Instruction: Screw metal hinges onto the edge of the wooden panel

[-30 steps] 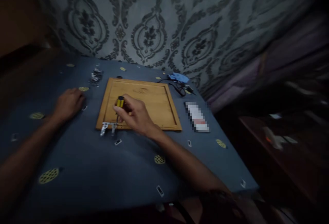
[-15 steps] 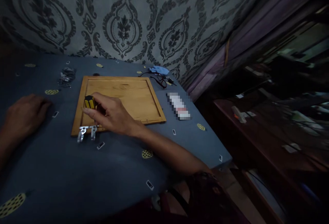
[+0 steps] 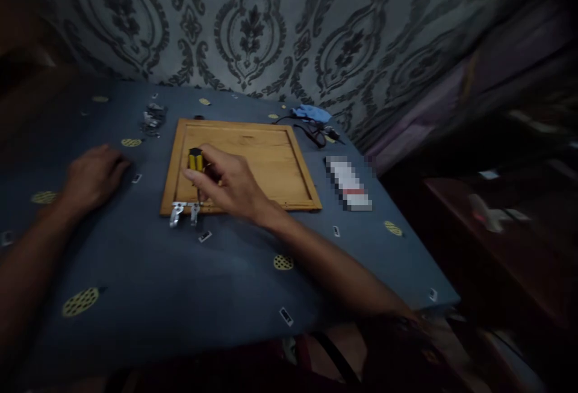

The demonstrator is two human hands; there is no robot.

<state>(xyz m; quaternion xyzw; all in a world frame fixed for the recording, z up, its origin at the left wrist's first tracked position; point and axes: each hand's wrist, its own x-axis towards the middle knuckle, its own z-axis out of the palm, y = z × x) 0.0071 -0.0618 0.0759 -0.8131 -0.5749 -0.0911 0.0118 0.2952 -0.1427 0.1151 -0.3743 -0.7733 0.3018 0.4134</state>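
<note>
A framed wooden panel [image 3: 266, 158] lies flat on the blue cloth-covered table [image 3: 189, 284]. My right hand [image 3: 230, 185] is closed round a screwdriver with a yellow and black handle [image 3: 195, 159], held upright over the panel's near left corner. Two metal hinges [image 3: 183, 211] stick out from that corner, just below the tool. My left hand [image 3: 93, 175] rests palm down on the cloth to the left of the panel, fingers loosely curled, holding nothing that I can see.
A pile of metal hardware [image 3: 152, 119] lies at the back left. A blue cloth [image 3: 311, 114] and a black cable [image 3: 311, 134] sit behind the panel's right corner. A small box [image 3: 348, 183] lies to the right. Dark furniture stands beyond the table's right edge.
The view swung right and then back left. Both hands keep their places; the right hand still grips the screwdriver at the panel's near left corner.
</note>
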